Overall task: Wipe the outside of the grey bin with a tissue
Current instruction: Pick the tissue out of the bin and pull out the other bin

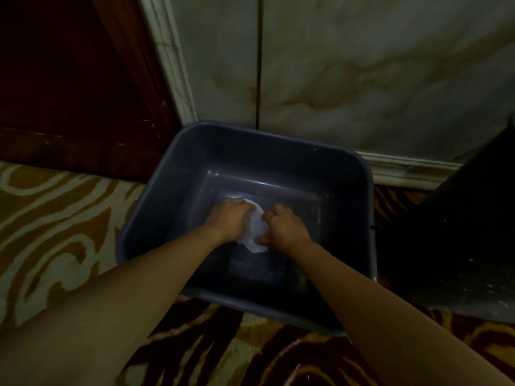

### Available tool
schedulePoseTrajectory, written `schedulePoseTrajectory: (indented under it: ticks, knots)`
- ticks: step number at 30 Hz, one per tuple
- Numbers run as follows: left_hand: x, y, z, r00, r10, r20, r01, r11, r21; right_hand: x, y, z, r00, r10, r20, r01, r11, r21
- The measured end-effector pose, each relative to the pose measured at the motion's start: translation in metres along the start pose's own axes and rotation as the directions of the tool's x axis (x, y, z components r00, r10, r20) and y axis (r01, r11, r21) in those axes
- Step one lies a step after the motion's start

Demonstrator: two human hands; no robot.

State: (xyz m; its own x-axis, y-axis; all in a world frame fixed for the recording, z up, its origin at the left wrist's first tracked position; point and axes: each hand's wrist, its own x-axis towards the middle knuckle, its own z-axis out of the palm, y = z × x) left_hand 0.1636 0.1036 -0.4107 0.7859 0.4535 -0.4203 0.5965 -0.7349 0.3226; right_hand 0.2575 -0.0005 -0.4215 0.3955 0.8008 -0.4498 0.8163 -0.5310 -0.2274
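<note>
A grey rectangular bin (156, 207) stands upright on the carpet against the wall, its open top facing me. Both my arms reach down inside it. A white tissue (255, 229) lies on the bin's floor between my hands. My left hand (230, 218) presses on the tissue's left side, fingers curled over it. On the tissue's right side rests my right hand (284, 228), with the thumb on the paper's lower edge. The scene is dim.
A marble-look wall (362, 65) with a white skirting (404, 171) rises behind the bin. Dark wooden panelling (69, 93) is at the left. A dark object (459, 232) stands close to the bin's right side. Patterned carpet (55, 218) covers the floor.
</note>
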Motion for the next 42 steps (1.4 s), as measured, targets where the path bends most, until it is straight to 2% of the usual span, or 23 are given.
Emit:
schedulePoseTrajectory:
  ticks: [2,5,8,11,13,14,16,20,22,24,25,27,31,34,36,38,40,42]
  knots:
    - [0.005,-0.003,0.003,0.999,0.044,-0.023,-0.042,0.995,0.088,0.001,-0.003,0.004,0.999,-0.005,-0.048,0.002,0.998,-0.066]
    - [0.006,-0.006,0.009,0.995,0.089,-0.052,-0.078,0.978,0.191,-0.002,-0.007,0.009,0.993,0.016,-0.118,-0.024,0.997,-0.071]
    - [0.003,-0.006,0.01,0.995,0.104,-0.008,-0.1,0.972,0.215,-0.01,-0.008,0.01,0.99,0.026,-0.138,-0.034,0.998,-0.057]
    - [-0.004,-0.001,0.01,0.992,0.119,0.049,-0.128,0.958,0.256,-0.024,-0.004,0.002,0.983,0.085,-0.161,-0.08,0.996,0.035]
    - [-0.008,0.004,0.008,0.988,0.153,0.01,-0.152,0.962,0.228,-0.035,0.001,-0.009,0.976,0.098,-0.194,-0.086,0.994,0.068]
    - [-0.009,0.007,0.005,0.987,0.159,-0.028,-0.152,0.974,0.168,-0.041,0.003,-0.015,0.971,0.1,-0.215,-0.084,0.993,0.081]
    - [-0.01,0.017,-0.005,0.988,0.124,-0.087,-0.13,0.989,-0.067,-0.052,0.009,-0.03,0.955,0.132,-0.264,-0.097,0.985,0.141]
    - [-0.016,0.047,-0.028,0.985,0.034,-0.17,-0.114,0.866,-0.486,-0.07,0.023,-0.055,0.902,0.279,-0.33,-0.142,0.912,0.384]
    - [-0.026,0.067,-0.035,0.983,-0.033,-0.179,-0.091,0.761,-0.642,-0.077,0.027,-0.062,0.88,0.348,-0.324,-0.113,0.815,0.569]
    - [-0.04,0.088,-0.043,0.987,-0.075,-0.142,-0.061,0.645,-0.762,-0.087,0.024,-0.069,0.87,0.417,-0.262,-0.079,0.642,0.763]
    - [-0.047,0.097,-0.047,0.992,-0.075,-0.102,-0.038,0.593,-0.804,-0.092,0.023,-0.071,0.869,0.437,-0.23,-0.067,0.566,0.822]
    - [-0.062,0.111,-0.058,0.998,-0.061,-0.004,0.03,0.542,-0.84,-0.105,0.021,-0.078,0.876,0.436,-0.204,-0.056,0.514,0.856]
    - [-0.088,0.132,-0.083,0.992,-0.013,0.127,0.113,0.547,-0.83,-0.141,0.026,-0.094,0.893,0.358,-0.274,0.028,0.562,0.826]
    - [-0.105,0.15,-0.099,0.987,0.039,0.157,0.087,0.69,-0.718,-0.171,0.037,-0.103,0.858,0.341,-0.384,0.076,0.655,0.752]
    - [-0.112,0.167,-0.112,0.999,0.024,0.024,-0.005,0.801,-0.599,-0.194,0.046,-0.108,0.851,0.343,-0.398,0.044,0.708,0.705]
    - [-0.115,0.19,-0.127,0.98,0.059,-0.192,-0.15,0.852,-0.501,-0.222,0.059,-0.112,0.867,0.315,-0.386,0.021,0.751,0.66]
    - [-0.12,0.222,-0.141,0.921,0.185,-0.343,-0.33,0.839,-0.433,-0.251,0.077,-0.114,0.883,0.296,-0.365,0.011,0.764,0.645]
    - [-0.126,0.262,-0.146,0.847,0.357,-0.393,-0.491,0.809,-0.323,-0.28,0.1,-0.116,0.871,0.358,-0.338,-0.03,0.723,0.69]
